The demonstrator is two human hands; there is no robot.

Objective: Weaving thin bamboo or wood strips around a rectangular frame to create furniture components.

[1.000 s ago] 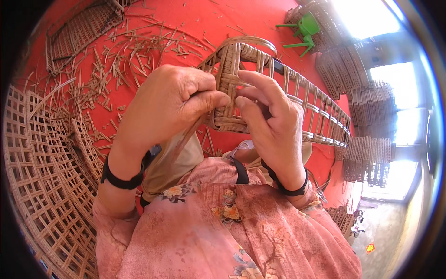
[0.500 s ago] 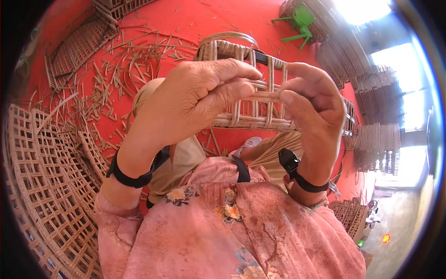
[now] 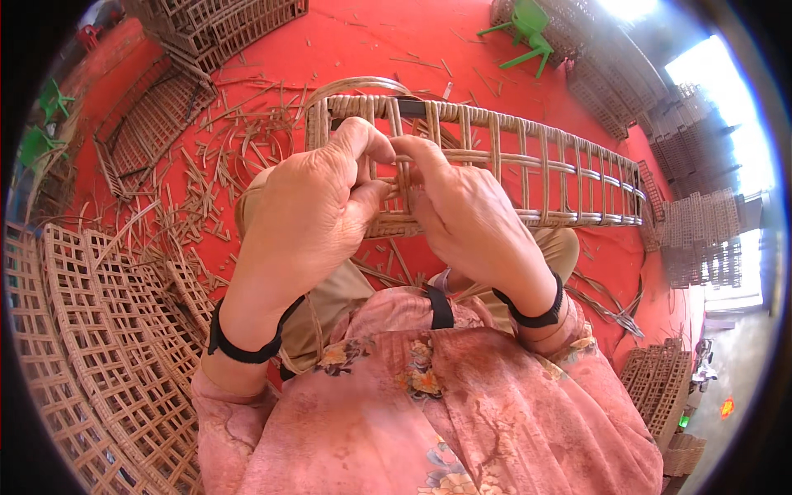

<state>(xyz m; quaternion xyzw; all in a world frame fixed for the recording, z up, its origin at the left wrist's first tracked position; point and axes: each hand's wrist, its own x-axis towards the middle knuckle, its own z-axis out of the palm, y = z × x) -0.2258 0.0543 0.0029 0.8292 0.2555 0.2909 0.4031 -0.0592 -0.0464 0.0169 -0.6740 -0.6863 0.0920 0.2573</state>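
A long, narrow lattice panel of woven rattan [image 3: 540,173] lies across in front of me, its left end under my hands. My left hand [image 3: 309,194] is closed, thumb and forefinger pinching at a rattan strand [image 3: 402,175] near that end. Right beside it, my right hand [image 3: 470,210] is closed too, its back toward me, fingers curled at the same spot. The fingertips of both hands nearly meet, and they partly hide the strand. A loop of rattan [image 3: 359,82] curves above the panel's left corner. A dark strip [image 3: 411,108] shows along the top rail.
Rattan offcuts [image 3: 206,173] litter the red floor [image 3: 346,49]. Stacked lattice panels stand at my left [image 3: 124,346], far left [image 3: 223,33] and right [image 3: 701,214]. A green plastic chair [image 3: 528,33] is at the far right. Loose strands [image 3: 610,305] lie right of my knee.
My right hand has moved left, from apart to close beside my left hand, and turned back-side up. The panel now shows more of its length to the right. My left hand sits slightly lower and farther left.
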